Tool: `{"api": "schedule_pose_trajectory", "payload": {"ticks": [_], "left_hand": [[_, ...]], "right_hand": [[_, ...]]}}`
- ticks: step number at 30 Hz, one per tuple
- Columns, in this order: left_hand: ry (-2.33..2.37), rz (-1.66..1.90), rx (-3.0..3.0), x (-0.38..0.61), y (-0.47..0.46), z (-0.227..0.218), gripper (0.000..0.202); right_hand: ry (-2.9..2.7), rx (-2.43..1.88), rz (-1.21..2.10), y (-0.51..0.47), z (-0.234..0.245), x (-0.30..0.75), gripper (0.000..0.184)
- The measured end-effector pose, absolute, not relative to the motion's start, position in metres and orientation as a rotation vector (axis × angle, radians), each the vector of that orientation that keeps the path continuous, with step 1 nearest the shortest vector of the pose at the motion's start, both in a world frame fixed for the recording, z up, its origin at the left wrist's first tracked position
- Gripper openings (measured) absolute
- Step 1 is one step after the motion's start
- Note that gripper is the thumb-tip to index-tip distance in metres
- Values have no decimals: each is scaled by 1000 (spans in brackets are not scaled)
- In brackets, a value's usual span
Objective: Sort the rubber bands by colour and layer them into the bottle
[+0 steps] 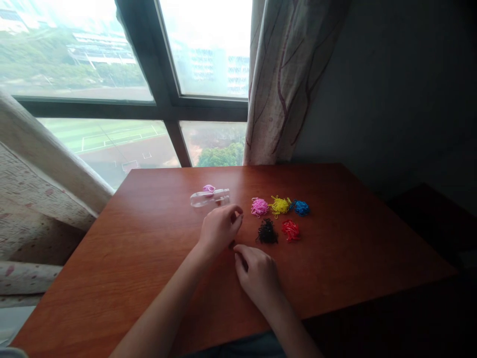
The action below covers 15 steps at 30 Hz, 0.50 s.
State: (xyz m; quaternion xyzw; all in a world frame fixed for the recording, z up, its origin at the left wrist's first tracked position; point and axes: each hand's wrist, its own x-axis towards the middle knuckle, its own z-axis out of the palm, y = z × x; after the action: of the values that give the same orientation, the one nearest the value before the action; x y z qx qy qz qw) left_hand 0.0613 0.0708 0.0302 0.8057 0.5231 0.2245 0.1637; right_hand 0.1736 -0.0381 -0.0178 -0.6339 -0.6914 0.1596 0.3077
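My left hand (219,227) is above the middle of the table, its thumb and fingers curled into a pinch. Just below and to its right, my right hand (259,272) is also closed, fingertips pointing left. Whatever either hand may hold is too small or hidden to make out. Beyond my left hand, a clear bottle (203,200) lies on its side, with a pink band (209,188) by it. Small looped bands, apparently rubber bands, form separate piles to the right: pink (259,207), yellow (280,205), blue (301,208), black (267,231) and red (290,230).
The reddish-brown wooden table (335,248) reaches to a window (169,112) at the back. Curtains hang at the left (40,189) and at the back right (285,84). A dark wall (391,99) is on the right.
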Motion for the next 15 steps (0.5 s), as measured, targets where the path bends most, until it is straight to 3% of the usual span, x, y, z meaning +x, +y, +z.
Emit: {"api": "schedule_pose_trajectory", "payload": {"ticks": [5,11,15], "left_hand": [[1399,820,2072,24,27,18,17],[1351,786,2020,5,-12,0,17],[1341,747,2064,4,-16,-4,17]], "right_hand": [[-1854,-1725,385,-36,-17,173,22],[-1896,-1787,324,-25,-18,171,29],[-1905,-1815,291,-16,-18,169,19]]}}
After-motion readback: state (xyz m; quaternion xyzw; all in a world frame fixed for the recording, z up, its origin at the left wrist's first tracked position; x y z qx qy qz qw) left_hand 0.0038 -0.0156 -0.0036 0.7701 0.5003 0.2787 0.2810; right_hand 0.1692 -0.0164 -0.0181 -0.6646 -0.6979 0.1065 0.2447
